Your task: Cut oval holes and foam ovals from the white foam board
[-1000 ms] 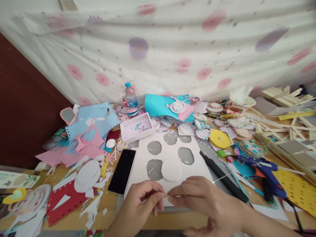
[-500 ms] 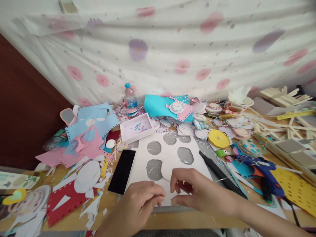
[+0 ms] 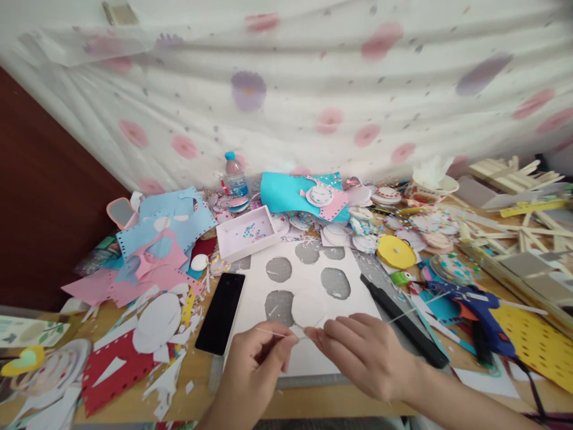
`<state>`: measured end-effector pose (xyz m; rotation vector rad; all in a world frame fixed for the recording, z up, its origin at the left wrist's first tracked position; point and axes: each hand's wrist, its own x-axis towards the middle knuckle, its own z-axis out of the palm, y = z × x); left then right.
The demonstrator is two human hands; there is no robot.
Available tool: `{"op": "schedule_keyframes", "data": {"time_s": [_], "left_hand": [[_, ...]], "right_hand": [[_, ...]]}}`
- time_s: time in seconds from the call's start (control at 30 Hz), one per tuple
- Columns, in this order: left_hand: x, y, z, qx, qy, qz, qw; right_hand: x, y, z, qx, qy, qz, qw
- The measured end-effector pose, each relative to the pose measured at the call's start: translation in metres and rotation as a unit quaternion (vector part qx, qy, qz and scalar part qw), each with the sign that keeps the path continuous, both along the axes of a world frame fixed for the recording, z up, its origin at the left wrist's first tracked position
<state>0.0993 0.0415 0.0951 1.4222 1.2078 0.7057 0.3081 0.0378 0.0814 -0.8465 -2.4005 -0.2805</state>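
Note:
My left hand and my right hand meet at the near edge of the table, both with fingers pinched. Between them runs a thin pale strand, which juts out to the left of my left fingertips. Both hands hover over a white sheet with round holes cut in it. A white paper disc lies on the sheet just beyond my fingers.
A black phone lies left of the sheet, a long black tool and a blue glue gun to its right. A white tray, a water bottle, coloured foam scraps and wooden sticks crowd the table.
My right hand drew back from the white disc and pinched the strand again beside my left fingers. The left hand has shifted slightly right and up.

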Motion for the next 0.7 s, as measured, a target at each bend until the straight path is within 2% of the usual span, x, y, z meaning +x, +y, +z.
{"op": "schedule_keyframes", "data": {"time_s": [0.07, 0.13, 0.2, 0.23, 0.27, 0.33, 0.4, 0.43, 0.47, 0.5, 0.53, 0.57, 0.63, 0.67, 0.7], "left_hand": [[0.002, 0.0, -0.003, -0.133, -0.099, 0.003, 0.986], [0.002, 0.0, -0.008, -0.262, -0.19, -0.009, 0.946], [0.001, 0.0, -0.013, -0.346, -0.248, -0.015, 0.905], [0.001, 0.001, -0.014, -0.356, -0.259, -0.015, 0.898], [0.0, 0.001, -0.015, -0.342, -0.256, -0.01, 0.904], [-0.002, 0.002, -0.012, -0.245, -0.204, -0.001, 0.948], [-0.006, 0.003, -0.005, -0.098, -0.106, -0.004, 0.99], [-0.01, 0.003, -0.001, -0.02, -0.05, -0.016, 0.998], [-0.013, 0.003, 0.004, 0.054, 0.004, -0.037, 0.998], [-0.017, 0.004, 0.009, 0.131, 0.05, -0.063, 0.988], [-0.021, 0.004, 0.014, 0.211, 0.083, -0.089, 0.97], [-0.024, 0.005, 0.018, 0.295, 0.106, -0.116, 0.943], [-0.028, 0.007, 0.027, 0.453, 0.126, -0.172, 0.866], [-0.028, 0.008, 0.031, 0.511, 0.141, -0.204, 0.823], [-0.028, 0.008, 0.035, 0.554, 0.157, -0.241, 0.781]], "right_hand": [[0.004, 0.001, 0.004, 0.071, -0.032, 0.035, 0.996], [0.007, 0.004, 0.007, 0.108, -0.055, 0.069, 0.99], [0.009, 0.007, 0.005, 0.118, -0.069, 0.093, 0.986], [0.011, 0.009, 0.004, 0.115, -0.071, 0.095, 0.986], [0.012, 0.009, 0.002, 0.105, -0.066, 0.087, 0.988], [0.017, 0.008, -0.001, 0.063, -0.029, 0.065, 0.995], [0.022, 0.003, -0.002, -0.041, 0.051, 0.043, 0.997], [0.024, 0.0, -0.001, -0.12, 0.107, 0.039, 0.986], [0.026, -0.002, 0.001, -0.218, 0.171, 0.037, 0.96], [0.027, -0.004, 0.003, -0.328, 0.237, 0.035, 0.914], [0.027, -0.004, 0.005, -0.441, 0.297, 0.037, 0.846], [0.026, -0.003, 0.007, -0.546, 0.345, 0.048, 0.762], [0.022, 0.002, 0.007, -0.707, 0.388, 0.078, 0.587], [0.02, 0.006, 0.006, -0.759, 0.384, 0.09, 0.519], [0.017, 0.009, 0.004, -0.793, 0.372, 0.103, 0.471]]}}
